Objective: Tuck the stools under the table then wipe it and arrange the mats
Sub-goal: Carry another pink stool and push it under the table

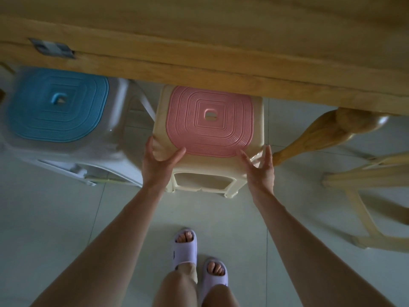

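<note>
**Both hands on pink-topped stool at table's edge**

Seen from above, a person stands on a pale tiled floor in lilac slide sandals, both bare forearms stretched forward and down toward the stool ahead. The arms run nearly straight from the bottom corners of the frame and converge slightly at the wrists.

The left hand grips the near left corner of the cream stool with the pink seat pad: the thumb lies across the top, its tip touching the edge of the pink pad, while the fingers wrap round the outer side of the corner. The right hand meets the near right corner, its fingers spread and raised, the fingertips resting on the cream rim just beside the pad; its hold looks looser than the left's, and whether it truly grips cannot be told.

The stool stands upright, its far edge just under the lip of the wooden table, most of the seat in the open. To its left, close beside it, is a white stool with a blue seat pad, blurred, likewise at the table's edge. To the right, a turned wooden table leg slants down, and beyond it lies part of a pale wooden chair frame. A small metal bracket sits on the table's edge at upper left.
</note>
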Action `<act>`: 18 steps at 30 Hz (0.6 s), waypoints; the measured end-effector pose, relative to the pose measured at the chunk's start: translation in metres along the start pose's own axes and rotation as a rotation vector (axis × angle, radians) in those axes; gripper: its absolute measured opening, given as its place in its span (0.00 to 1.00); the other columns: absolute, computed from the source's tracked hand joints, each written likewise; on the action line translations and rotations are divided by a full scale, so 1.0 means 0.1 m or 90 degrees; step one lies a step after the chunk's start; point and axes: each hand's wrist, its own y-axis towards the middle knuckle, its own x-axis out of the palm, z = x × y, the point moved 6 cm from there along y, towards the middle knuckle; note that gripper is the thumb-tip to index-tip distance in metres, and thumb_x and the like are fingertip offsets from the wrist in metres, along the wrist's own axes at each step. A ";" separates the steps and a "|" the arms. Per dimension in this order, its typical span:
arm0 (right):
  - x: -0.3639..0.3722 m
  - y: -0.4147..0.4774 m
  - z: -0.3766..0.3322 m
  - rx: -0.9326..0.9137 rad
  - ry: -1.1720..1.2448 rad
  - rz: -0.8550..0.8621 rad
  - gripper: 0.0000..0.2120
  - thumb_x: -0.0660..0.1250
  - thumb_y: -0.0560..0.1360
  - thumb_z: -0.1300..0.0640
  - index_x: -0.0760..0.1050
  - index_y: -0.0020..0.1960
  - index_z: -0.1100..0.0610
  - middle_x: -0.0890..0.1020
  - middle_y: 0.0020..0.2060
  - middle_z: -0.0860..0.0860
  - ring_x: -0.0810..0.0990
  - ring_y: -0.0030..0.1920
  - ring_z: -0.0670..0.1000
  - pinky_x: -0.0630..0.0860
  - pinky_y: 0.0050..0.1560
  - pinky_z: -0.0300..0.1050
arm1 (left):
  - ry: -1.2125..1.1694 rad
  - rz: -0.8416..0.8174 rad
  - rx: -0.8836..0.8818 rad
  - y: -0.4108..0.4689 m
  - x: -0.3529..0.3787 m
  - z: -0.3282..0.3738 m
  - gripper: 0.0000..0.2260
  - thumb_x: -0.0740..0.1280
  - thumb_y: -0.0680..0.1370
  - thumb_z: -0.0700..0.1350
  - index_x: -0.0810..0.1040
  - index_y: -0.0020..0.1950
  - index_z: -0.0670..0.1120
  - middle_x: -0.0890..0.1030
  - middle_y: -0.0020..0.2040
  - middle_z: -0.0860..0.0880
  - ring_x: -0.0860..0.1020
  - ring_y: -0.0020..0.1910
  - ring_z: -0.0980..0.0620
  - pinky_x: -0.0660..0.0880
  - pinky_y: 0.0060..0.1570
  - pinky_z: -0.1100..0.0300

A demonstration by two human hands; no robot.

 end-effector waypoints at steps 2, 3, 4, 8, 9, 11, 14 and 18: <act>-0.11 -0.12 -0.06 0.007 0.002 -0.001 0.44 0.72 0.68 0.40 0.54 0.76 0.48 0.63 0.74 0.49 0.61 0.73 0.51 0.60 0.70 0.48 | -0.012 -0.005 -0.012 -0.13 -0.04 0.07 0.45 0.75 0.57 0.65 0.67 0.70 0.53 0.76 0.64 0.51 0.73 0.64 0.50 0.70 0.64 0.47; -0.17 -0.19 -0.09 0.008 0.005 -0.002 0.44 0.72 0.68 0.40 0.54 0.76 0.48 0.63 0.74 0.50 0.62 0.73 0.51 0.60 0.70 0.47 | -0.015 -0.011 -0.015 -0.21 -0.07 0.12 0.44 0.75 0.58 0.64 0.67 0.70 0.52 0.76 0.65 0.51 0.73 0.64 0.50 0.70 0.64 0.46; -0.24 -0.26 -0.14 0.008 0.006 -0.004 0.44 0.72 0.68 0.40 0.55 0.76 0.48 0.63 0.74 0.50 0.62 0.73 0.51 0.60 0.70 0.46 | -0.015 -0.017 -0.016 -0.30 -0.09 0.18 0.43 0.75 0.59 0.63 0.67 0.70 0.52 0.76 0.65 0.51 0.73 0.65 0.50 0.69 0.65 0.46; -0.58 -0.59 -0.40 0.004 0.008 -0.013 0.42 0.72 0.68 0.40 0.57 0.76 0.47 0.65 0.73 0.50 0.63 0.72 0.49 0.60 0.68 0.43 | -0.009 -0.029 -0.020 -0.74 -0.24 0.45 0.44 0.76 0.62 0.59 0.63 0.74 0.50 0.71 0.71 0.50 0.68 0.70 0.49 0.66 0.68 0.46; -0.66 -0.68 -0.47 0.002 0.010 -0.014 0.41 0.72 0.68 0.40 0.58 0.75 0.47 0.66 0.73 0.50 0.64 0.72 0.49 0.61 0.68 0.43 | -0.016 -0.034 -0.020 -0.86 -0.27 0.54 0.44 0.76 0.62 0.59 0.63 0.74 0.51 0.70 0.71 0.51 0.68 0.70 0.50 0.65 0.68 0.46; -0.87 -0.88 -0.64 0.005 0.014 -0.015 0.38 0.71 0.69 0.39 0.61 0.74 0.47 0.69 0.71 0.49 0.67 0.70 0.50 0.64 0.67 0.43 | -0.032 -0.053 -0.020 -1.11 -0.31 0.75 0.43 0.76 0.61 0.58 0.64 0.74 0.52 0.72 0.70 0.50 0.70 0.68 0.50 0.67 0.67 0.46; -1.17 -1.14 -0.86 0.001 0.017 -0.007 0.28 0.71 0.70 0.41 0.69 0.67 0.48 0.77 0.63 0.47 0.73 0.65 0.51 0.68 0.57 0.32 | -0.061 -0.080 -0.024 -1.46 -0.32 1.02 0.40 0.78 0.64 0.54 0.65 0.73 0.51 0.72 0.69 0.47 0.71 0.67 0.47 0.69 0.65 0.45; -1.72 -1.55 -1.12 -0.010 0.041 0.045 0.32 0.70 0.71 0.42 0.67 0.71 0.50 0.75 0.65 0.49 0.74 0.63 0.51 0.66 0.57 0.41 | -0.056 -0.107 -0.006 -2.00 -0.34 1.38 0.37 0.76 0.67 0.52 0.64 0.73 0.52 0.69 0.69 0.45 0.70 0.67 0.45 0.69 0.64 0.50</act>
